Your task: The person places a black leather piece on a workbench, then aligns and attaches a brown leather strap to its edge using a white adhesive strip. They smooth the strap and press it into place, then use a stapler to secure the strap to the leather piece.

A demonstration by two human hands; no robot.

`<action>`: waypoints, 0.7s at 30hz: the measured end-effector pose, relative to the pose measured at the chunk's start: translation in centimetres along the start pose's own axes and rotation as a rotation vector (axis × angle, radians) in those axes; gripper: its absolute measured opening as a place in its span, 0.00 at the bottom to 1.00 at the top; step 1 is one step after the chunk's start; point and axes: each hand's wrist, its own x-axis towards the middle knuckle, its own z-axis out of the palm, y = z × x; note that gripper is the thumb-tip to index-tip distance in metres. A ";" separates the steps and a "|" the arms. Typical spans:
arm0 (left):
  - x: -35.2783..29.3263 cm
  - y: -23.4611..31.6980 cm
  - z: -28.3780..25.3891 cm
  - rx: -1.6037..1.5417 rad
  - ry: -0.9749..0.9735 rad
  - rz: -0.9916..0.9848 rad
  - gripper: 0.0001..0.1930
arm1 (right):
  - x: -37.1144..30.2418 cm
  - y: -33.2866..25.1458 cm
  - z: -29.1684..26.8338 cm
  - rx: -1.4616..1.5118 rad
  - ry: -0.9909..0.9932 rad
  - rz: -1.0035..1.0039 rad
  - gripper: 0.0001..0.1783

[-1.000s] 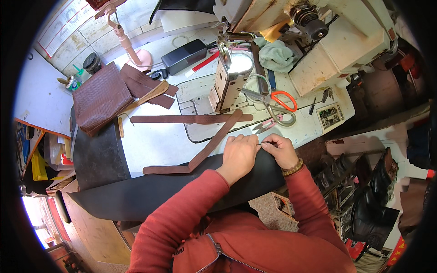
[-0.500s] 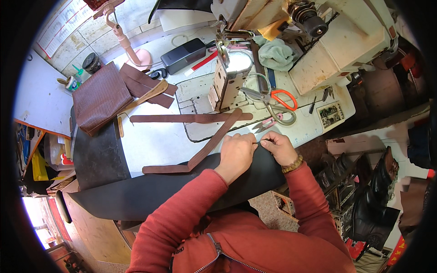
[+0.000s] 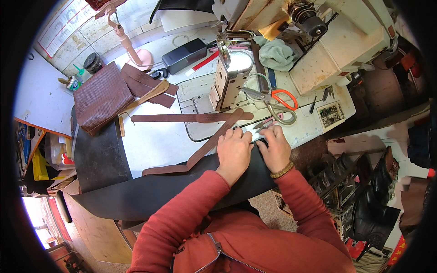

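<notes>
A large black sheet [image 3: 173,193] of smooth leather-like material lies along the table's near side. My left hand [image 3: 235,149] rests at its upper right end, fingers bent over the edge. Close beside it, my right hand [image 3: 276,149] has thumb and fingers closed at the same edge. Both appear to grip the sheet; my fingertips are partly hidden. Brown strips [image 3: 205,152] lie crossed just left of my left hand. Beyond my right hand are pink-handled snips [image 3: 272,120] and large scissors [image 3: 278,103] with one orange handle loop.
A sewing machine [image 3: 339,50] stands at the back right, with a lit perforated metal part [image 3: 224,84] left of it. A brown textured leather piece [image 3: 102,98], a wooden-handled tool [image 3: 148,94] and a dark box [image 3: 184,56] lie left. Boots [image 3: 371,220] stand below right.
My hands have shifted slightly at the sheet's edge; the right moved up and left, and its fingers now reach forward over the edge. The sheet's right end has shifted a little.
</notes>
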 end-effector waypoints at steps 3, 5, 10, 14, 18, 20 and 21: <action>0.0 -0.1 0.2 -0.008 -0.066 -0.027 0.08 | -0.2 0.1 0.0 -0.149 -0.038 -0.208 0.11; 0.1 0.0 0.2 -0.023 -0.029 -0.009 0.08 | -0.5 0.4 -0.1 -0.163 -0.057 -0.234 0.11; 0.5 -0.7 -1.1 -0.029 0.060 0.031 0.09 | -1.3 0.6 -0.7 -0.105 -0.084 -0.213 0.16; 1.4 -3.1 -2.7 0.126 0.180 -0.049 0.12 | -1.8 0.4 -1.4 -0.132 -0.098 -0.206 0.19; 1.6 -4.3 -3.3 0.201 0.016 -0.116 0.14 | -2.0 0.4 -1.6 -0.148 -0.113 -0.205 0.20; 1.7 -4.1 -3.2 0.131 -0.031 -0.126 0.14 | -2.3 0.6 -1.6 -0.154 -0.122 -0.201 0.20; 1.8 -3.8 -3.1 0.066 -0.045 -0.130 0.13 | -2.3 0.7 -1.7 -0.159 -0.126 -0.200 0.20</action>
